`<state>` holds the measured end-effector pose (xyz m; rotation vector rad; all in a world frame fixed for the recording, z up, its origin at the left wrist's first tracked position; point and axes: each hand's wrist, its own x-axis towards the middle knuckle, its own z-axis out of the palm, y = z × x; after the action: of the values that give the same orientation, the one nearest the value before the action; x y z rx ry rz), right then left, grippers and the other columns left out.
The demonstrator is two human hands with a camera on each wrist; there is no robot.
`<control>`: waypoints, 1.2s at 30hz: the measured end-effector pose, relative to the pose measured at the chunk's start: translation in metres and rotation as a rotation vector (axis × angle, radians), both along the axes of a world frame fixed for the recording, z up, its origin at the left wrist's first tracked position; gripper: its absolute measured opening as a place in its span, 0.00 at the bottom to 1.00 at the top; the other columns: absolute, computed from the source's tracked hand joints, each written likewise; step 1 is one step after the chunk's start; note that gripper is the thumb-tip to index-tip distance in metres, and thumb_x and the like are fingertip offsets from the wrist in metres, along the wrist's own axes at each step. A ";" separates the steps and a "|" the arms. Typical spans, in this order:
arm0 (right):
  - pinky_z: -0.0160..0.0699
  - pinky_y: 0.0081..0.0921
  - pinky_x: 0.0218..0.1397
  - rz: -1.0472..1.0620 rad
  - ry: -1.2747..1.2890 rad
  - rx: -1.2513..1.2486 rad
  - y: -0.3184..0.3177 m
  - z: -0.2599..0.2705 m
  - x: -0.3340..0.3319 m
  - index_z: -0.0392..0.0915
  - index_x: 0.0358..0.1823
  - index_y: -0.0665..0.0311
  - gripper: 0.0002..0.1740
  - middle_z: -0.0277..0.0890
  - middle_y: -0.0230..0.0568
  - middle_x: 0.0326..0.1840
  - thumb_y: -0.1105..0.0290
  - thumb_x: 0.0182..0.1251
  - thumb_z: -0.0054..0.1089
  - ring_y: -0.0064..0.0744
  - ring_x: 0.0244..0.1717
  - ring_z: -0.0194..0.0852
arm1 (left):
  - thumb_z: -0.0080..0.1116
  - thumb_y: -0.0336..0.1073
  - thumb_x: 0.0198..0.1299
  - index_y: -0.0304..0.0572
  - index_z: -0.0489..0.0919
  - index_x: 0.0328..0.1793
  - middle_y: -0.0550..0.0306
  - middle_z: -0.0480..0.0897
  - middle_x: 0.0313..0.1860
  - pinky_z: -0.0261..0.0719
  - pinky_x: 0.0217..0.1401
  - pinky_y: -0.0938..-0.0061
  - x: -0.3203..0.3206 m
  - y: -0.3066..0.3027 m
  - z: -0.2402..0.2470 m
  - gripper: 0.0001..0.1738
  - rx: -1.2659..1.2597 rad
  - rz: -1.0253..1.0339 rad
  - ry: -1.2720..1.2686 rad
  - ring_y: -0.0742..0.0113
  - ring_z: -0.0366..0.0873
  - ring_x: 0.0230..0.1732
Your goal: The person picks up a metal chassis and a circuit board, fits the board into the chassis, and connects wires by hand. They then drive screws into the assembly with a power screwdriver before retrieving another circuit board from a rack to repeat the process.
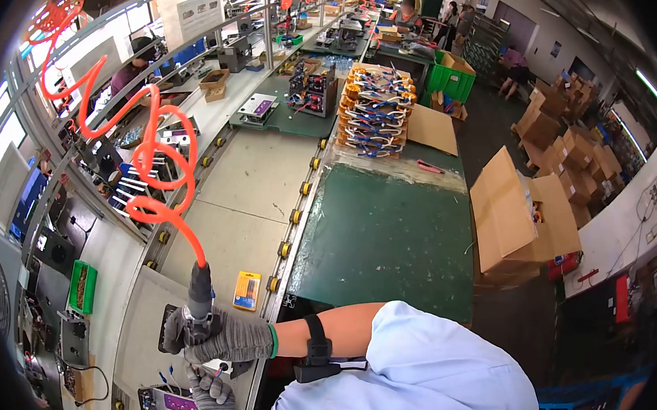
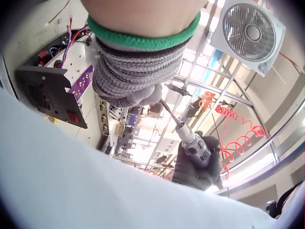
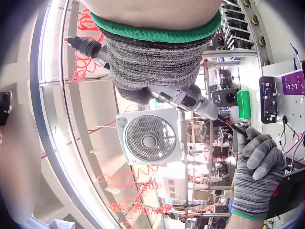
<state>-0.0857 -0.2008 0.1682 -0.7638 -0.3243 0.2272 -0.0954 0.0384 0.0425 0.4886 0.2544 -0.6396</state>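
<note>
My right hand [image 1: 216, 338], in a grey knit glove, grips an air screwdriver [image 1: 200, 295] fed by a coiled orange hose [image 1: 149, 158]. In the right wrist view its bit [image 3: 232, 125] points at my gloved left hand [image 3: 259, 164], whose thumb and forefinger pinch the bit's end. The left wrist view also shows the bit [image 2: 169, 110] running to my left fingertips, with the right hand [image 2: 198, 164] around the driver body. Beside and below the left hand sits a metal chassis [image 2: 52, 88] with a purple panel [image 1: 181, 403] and loose wires.
A yellow pack [image 1: 247, 290] lies on the conveyor ahead of the hands. Right of it is a green-topped bench [image 1: 387, 239] with a stack of wired assemblies [image 1: 377, 109] at its far end. An open carton [image 1: 507, 214] stands beyond. A green bin [image 1: 83, 287] is at left.
</note>
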 end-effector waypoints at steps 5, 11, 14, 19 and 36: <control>0.78 0.27 0.44 -0.151 0.070 0.075 0.012 -0.034 0.019 0.76 0.52 0.60 0.23 0.79 0.28 0.41 0.79 0.55 0.73 0.23 0.40 0.77 | 0.51 0.56 0.74 0.47 0.81 0.44 0.68 0.71 0.19 0.56 0.07 0.78 0.019 0.011 -0.032 0.21 0.030 0.015 -0.083 0.75 0.61 0.08; 0.87 0.29 0.52 -0.149 0.083 -0.061 0.005 -0.021 0.040 0.77 0.55 0.65 0.22 0.82 0.39 0.45 0.75 0.59 0.72 0.29 0.43 0.83 | 0.43 0.54 0.77 0.38 0.77 0.37 0.63 0.71 0.22 0.69 0.29 0.70 0.026 0.032 0.017 0.27 1.439 -0.131 -1.192 0.70 0.70 0.24; 0.89 0.33 0.48 -0.195 0.031 -0.067 0.022 -0.045 0.056 0.76 0.55 0.66 0.22 0.82 0.42 0.49 0.79 0.58 0.71 0.31 0.41 0.84 | 0.53 0.50 0.74 0.38 0.80 0.41 0.65 0.73 0.25 0.66 0.24 0.76 0.026 0.051 0.020 0.21 1.022 -0.183 -0.292 0.76 0.69 0.21; 0.87 0.27 0.51 -0.169 0.094 -0.242 0.049 -0.110 0.078 0.76 0.57 0.65 0.23 0.82 0.40 0.51 0.84 0.59 0.69 0.27 0.47 0.82 | 0.61 0.51 0.68 0.31 0.85 0.46 0.54 0.85 0.31 0.80 0.44 0.70 -0.012 0.049 -0.043 0.24 1.281 -0.163 -0.506 0.67 0.81 0.35; 0.80 0.20 0.50 -0.158 -0.147 -0.632 0.107 -0.118 0.084 0.78 0.55 0.62 0.20 0.81 0.29 0.47 0.81 0.62 0.67 0.16 0.40 0.75 | 0.65 0.69 0.55 0.43 0.80 0.23 0.50 0.77 0.17 0.76 0.35 0.57 0.010 0.014 -0.048 0.34 1.650 -0.343 -0.688 0.52 0.79 0.24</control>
<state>-0.0012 -0.0937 0.0499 -1.4296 -0.3314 0.1224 -0.0859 0.0525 -0.0053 2.3215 -0.0240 -0.4261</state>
